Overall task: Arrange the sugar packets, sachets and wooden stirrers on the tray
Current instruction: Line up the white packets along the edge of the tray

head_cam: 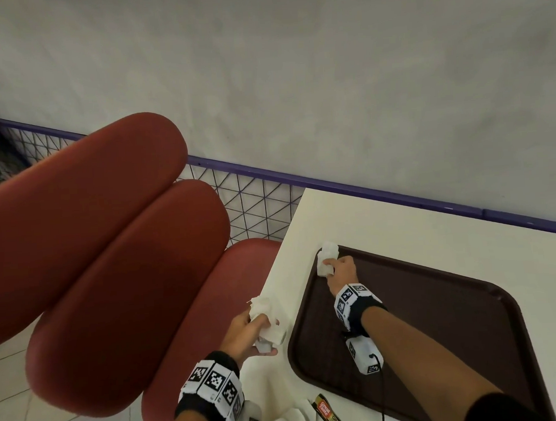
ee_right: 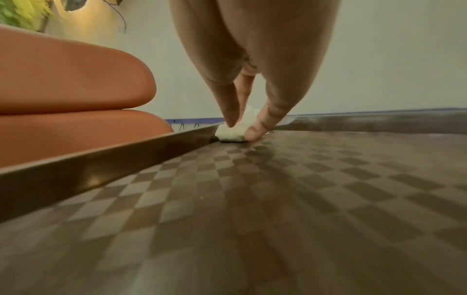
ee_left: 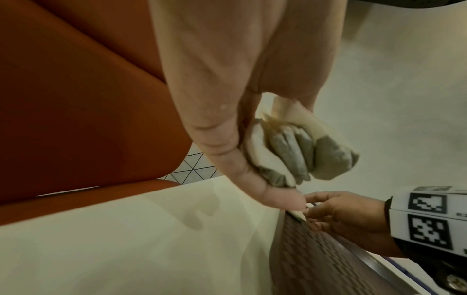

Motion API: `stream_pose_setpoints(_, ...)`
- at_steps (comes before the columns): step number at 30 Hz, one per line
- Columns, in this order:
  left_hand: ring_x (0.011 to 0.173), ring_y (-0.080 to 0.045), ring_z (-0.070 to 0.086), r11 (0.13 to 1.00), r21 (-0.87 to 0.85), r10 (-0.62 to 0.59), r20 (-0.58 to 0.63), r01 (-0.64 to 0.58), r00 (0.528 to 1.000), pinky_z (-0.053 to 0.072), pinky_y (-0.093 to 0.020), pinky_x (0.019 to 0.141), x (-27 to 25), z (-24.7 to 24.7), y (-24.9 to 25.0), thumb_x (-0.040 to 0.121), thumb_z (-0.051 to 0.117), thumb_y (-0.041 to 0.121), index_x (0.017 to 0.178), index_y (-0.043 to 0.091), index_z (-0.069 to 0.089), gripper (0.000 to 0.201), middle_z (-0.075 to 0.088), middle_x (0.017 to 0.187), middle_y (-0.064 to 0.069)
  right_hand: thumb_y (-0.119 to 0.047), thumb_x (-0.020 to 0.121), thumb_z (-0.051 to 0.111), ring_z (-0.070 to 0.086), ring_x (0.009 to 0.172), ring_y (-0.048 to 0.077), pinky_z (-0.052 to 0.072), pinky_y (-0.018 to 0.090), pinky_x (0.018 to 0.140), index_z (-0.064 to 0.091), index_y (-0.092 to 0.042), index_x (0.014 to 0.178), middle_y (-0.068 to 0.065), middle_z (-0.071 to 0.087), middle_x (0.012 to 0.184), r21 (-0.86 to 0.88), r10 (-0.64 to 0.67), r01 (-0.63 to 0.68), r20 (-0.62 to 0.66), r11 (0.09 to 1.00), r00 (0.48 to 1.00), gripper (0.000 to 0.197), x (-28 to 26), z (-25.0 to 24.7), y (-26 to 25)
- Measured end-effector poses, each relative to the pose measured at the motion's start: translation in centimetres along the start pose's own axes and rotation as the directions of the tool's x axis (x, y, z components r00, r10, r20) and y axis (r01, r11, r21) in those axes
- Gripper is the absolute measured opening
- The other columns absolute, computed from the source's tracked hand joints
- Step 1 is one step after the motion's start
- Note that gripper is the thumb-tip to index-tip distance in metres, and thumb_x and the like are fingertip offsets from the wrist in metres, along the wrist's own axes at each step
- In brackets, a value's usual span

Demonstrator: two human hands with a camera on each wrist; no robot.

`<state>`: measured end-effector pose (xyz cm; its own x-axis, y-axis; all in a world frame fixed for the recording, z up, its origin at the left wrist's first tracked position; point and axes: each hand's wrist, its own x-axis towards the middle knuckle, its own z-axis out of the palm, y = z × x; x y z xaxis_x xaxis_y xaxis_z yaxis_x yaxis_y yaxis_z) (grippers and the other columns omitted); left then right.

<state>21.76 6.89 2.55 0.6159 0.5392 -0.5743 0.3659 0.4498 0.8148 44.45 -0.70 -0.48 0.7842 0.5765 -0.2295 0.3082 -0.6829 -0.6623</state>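
Now right hand pinches two packets in tray corner.

Head view: taken from above, angled forward and down over the white table, wall beyond, red seat to the left. Left wrist view: set close behind the left hand, directed along the fingers across the table edge toward the tray. Right wrist view: placed very low over the tray floor, aimed at its far corner. The tray corner, the seat and the right hand are shared by all three views.
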Motion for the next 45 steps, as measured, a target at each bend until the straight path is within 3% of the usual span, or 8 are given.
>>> stream_pose_setpoints(4,0.082,-0.026,0.063,0.999,0.010,0.033,0.017,-0.033,0.999,0.057,-0.036,0.059,-0.4,0.5,0.4,0.087,0.053,-0.001,0.100,0.003,0.060,0.016,0.064,0.102,-0.015,0.004,0.086,0.049,0.038,0.120,0.028,0.032,0.020,0.095,0.055,-0.007,0.121,0.017,0.038,0.129,0.033,-0.058,0.061,-0.080,0.998,0.995,0.037,-1.9,0.2,-0.1)
stream_pose_setpoints(7,0.079,-0.024,0.064,0.998,0.008,0.062,0.004,-0.062,0.998,0.058,-0.034,0.057,-0.7,1.0,0.6,0.085,0.060,0.000,0.104,0.003,0.059,0.019,0.064,0.100,-0.014,0.003,0.083,0.055,0.044,0.113,0.026,0.037,0.026,0.100,0.060,-0.005,0.106,0.014,0.045,0.117,0.134,-0.127,0.137,-0.086,0.981,0.988,0.025,-3.8,0.2,-0.4)
stream_pose_setpoints(11,0.068,-0.020,0.063,0.995,0.014,0.098,-0.005,-0.098,0.995,0.056,-0.028,0.051,-1.3,1.8,0.9,0.083,0.065,0.001,0.102,0.005,0.059,0.021,0.063,0.085,-0.009,0.001,0.084,0.059,0.050,0.074,0.005,0.044,0.012,0.069,0.058,-0.015,0.083,0.000,0.053,0.089,0.384,-0.195,0.159,0.056,0.910,0.979,0.016,-7.3,-0.3,-1.2)
stream_pose_setpoints(14,0.062,-0.017,0.064,0.991,0.035,0.130,0.002,-0.130,0.992,0.055,-0.028,0.050,-1.6,2.3,1.0,0.081,0.068,0.003,0.098,0.007,0.059,0.020,0.065,0.081,-0.007,-0.004,0.086,0.060,0.051,0.067,0.006,0.046,0.014,0.058,0.051,-0.020,0.076,-0.003,0.053,0.077,0.520,-0.254,0.101,0.231,0.848,0.939,0.021,-9.9,-0.6,-2.0)
stream_pose_setpoints(19,0.066,-0.020,0.064,0.987,0.031,0.159,0.014,-0.159,0.987,0.053,-0.027,0.049,-1.9,3.1,0.8,0.081,0.069,0.007,0.093,0.009,0.060,0.015,0.065,0.082,-0.011,-0.006,0.083,0.065,0.055,0.068,0.011,0.049,0.016,0.055,0.048,-0.017,0.078,0.000,0.053,0.078,0.563,-0.304,0.065,0.343,0.824,0.889,0.021,-12.3,-0.7,-2.1)
stream_pose_setpoints(27,0.074,-0.025,0.063,0.992,-0.091,0.096,0.065,-0.090,0.993,0.055,-0.029,0.054,-1.9,3.2,0.6,0.081,0.064,-0.002,0.104,0.004,0.060,0.024,0.064,0.094,-0.017,0.004,0.081,0.064,0.050,0.065,0.009,0.044,0.014,0.050,0.044,-0.013,0.094,0.000,0.047,0.079,0.542,-0.195,0.009,0.286,0.840,0.938,0.029,-12.6,-1.2,-1.6)
stream_pose_setpoints(34,0.077,-0.024,0.064,0.990,-0.084,0.119,0.078,-0.113,0.990,0.055,-0.027,0.057,-1.4,3.1,0.4,0.082,0.067,0.004,0.108,0.006,0.059,0.028,0.065,0.096,-0.015,0.006,0.083,0.059,0.054,0.069,0.010,0.045,0.015,0.054,0.048,-0.017,0.077,-0.001,0.053,0.078,0.515,-0.235,0.023,0.351,0.857,0.907,0.026,-12.0,-1.9,-1.6)
stream_pose_setpoints(45,0.075,-0.026,0.062,0.970,-0.231,0.105,0.125,-0.074,0.987,0.052,-0.026,0.051,-0.7,3.2,0.2,0.083,0.064,0.000,0.111,0.002,0.059,0.028,0.064,0.098,-0.018,0.011,0.082,0.056,0.056,0.067,0.009,0.045,0.013,0.051,0.055,-0.015,0.083,0.000,0.058,0.081,0.517,-0.227,-0.032,0.429,0.855,0.874,0.027,-10.9,-2.7,-0.5)
